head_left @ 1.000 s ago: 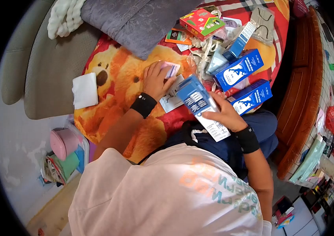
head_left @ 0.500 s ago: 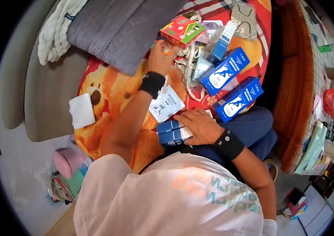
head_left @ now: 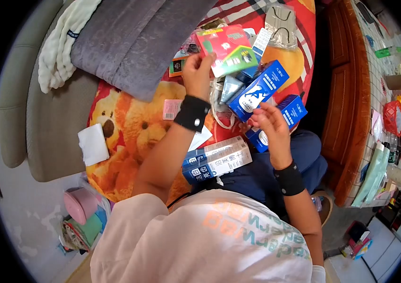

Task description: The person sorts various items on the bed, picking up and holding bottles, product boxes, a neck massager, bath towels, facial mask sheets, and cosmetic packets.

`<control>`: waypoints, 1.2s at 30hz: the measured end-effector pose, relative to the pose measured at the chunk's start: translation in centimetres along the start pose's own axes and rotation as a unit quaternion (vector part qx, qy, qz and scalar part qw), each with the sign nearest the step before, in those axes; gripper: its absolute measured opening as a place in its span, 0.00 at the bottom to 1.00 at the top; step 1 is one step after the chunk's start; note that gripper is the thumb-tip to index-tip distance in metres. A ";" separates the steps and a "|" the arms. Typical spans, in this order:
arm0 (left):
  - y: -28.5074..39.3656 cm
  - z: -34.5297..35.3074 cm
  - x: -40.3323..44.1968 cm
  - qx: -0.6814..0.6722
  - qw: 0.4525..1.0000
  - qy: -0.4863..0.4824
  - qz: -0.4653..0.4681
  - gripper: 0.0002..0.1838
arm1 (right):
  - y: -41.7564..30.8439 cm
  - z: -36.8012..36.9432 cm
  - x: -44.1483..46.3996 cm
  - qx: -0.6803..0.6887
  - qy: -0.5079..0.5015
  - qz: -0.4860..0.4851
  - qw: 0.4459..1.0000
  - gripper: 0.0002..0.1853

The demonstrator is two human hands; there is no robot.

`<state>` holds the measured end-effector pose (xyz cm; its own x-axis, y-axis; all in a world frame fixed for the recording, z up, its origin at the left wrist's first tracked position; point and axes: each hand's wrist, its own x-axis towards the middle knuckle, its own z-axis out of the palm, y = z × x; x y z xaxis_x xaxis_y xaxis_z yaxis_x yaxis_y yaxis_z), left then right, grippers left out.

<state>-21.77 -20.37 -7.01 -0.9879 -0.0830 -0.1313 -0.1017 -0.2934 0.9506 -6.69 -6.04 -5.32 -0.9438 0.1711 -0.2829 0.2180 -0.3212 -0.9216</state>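
A carton (head_left: 228,51) was held by the left fingers (head_left: 204,66). To their left, a cushion (head_left: 125,42) was spread over the blanket (head_left: 146,134). Beyond the right fingers (head_left: 272,112), 1 upper box (head_left: 259,89) was placed; behind them, 1 lower box (head_left: 293,113) was partly hidden. To their left, nearer the body, 2 slim boxes (head_left: 218,158) were laid side by side.

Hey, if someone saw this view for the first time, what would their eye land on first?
Probably the red-and-green box gripped in the left hand, near the top middle of the view. Next might come the two bright blue boxes by the right hand, then the orange teddy-bear blanket spread out to the left.
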 end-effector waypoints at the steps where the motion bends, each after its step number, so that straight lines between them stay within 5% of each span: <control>1: 0.9 0.1 -1.5 -0.001 0.999 -0.031 -0.021 0.11 | -0.5 -0.2 0.2 0.048 0.018 0.016 0.999 0.20; 4: 0.6 -0.3 -4.9 0.023 0.980 -0.163 -0.108 0.11 | -1.9 -0.2 0.6 0.170 0.047 0.059 0.983 0.21; 8: 0.0 0.0 -7.0 0.063 0.943 -0.283 -0.165 0.14 | -2.1 -1.2 0.2 0.099 0.088 0.077 0.988 0.15; 13: -0.4 -1.4 -3.4 0.349 0.888 -0.251 0.166 0.07 | -3.0 -5.6 0.2 0.154 0.151 0.017 0.976 0.10; 17: -0.8 -3.5 2.7 0.426 0.858 -0.139 0.250 0.07 | -3.9 -9.7 2.0 0.141 0.230 -0.016 0.963 0.09; 23: -3.3 -2.6 11.5 0.542 0.732 -0.203 0.360 0.21 | -3.9 -12.0 3.5 0.127 0.273 -0.013 0.953 0.10; 28: -5.7 0.5 15.3 0.687 0.674 -0.141 0.231 0.39 | -3.0 -13.0 3.4 0.151 0.286 0.013 0.946 0.10; 31: -5.1 1.6 15.3 0.732 0.647 -0.154 0.149 0.38 | -3.0 -13.6 3.5 0.157 0.296 0.012 0.942 0.10; 36: -4.4 0.0 12.7 0.719 0.625 -0.242 0.185 0.35 | -2.2 -14.3 4.5 0.190 0.285 0.012 0.939 0.11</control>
<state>-33.91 -20.11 -12.90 -0.8590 0.5085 -0.0587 0.4880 0.8481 0.2064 -7.85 8.73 -8.34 -0.6299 0.5956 -0.4985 0.0309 -0.6221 -0.7823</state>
